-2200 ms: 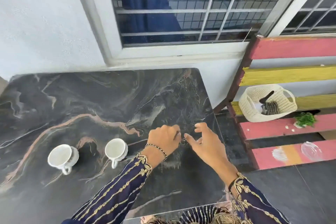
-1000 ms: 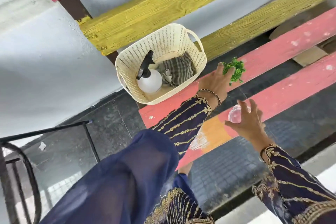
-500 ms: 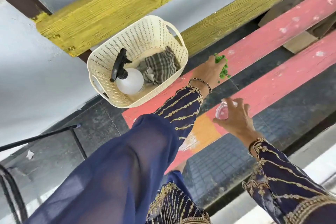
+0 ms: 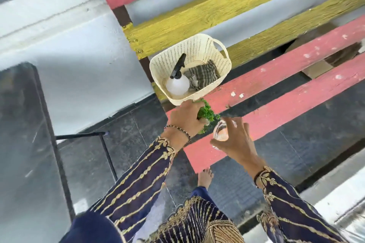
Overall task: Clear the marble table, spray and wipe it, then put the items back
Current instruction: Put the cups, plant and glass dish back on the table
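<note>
Greenery (image 4: 209, 113) is gripped in the left hand (image 4: 184, 119), a small glass (image 4: 220, 131) pinched by the right hand (image 4: 238, 142), both above the pink bench (image 4: 296, 104), seemingly for return to the marble table (image 4: 17, 124) at left.

basket (image 4: 199, 45) blocking left end, pink slats (image 4: 296, 102) bare to the right

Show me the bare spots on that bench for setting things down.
Free: both pink slats right of the basket. Crowded: the near end, where the left hand grips the green sprig and the right hand holds a clear cup.
</note>
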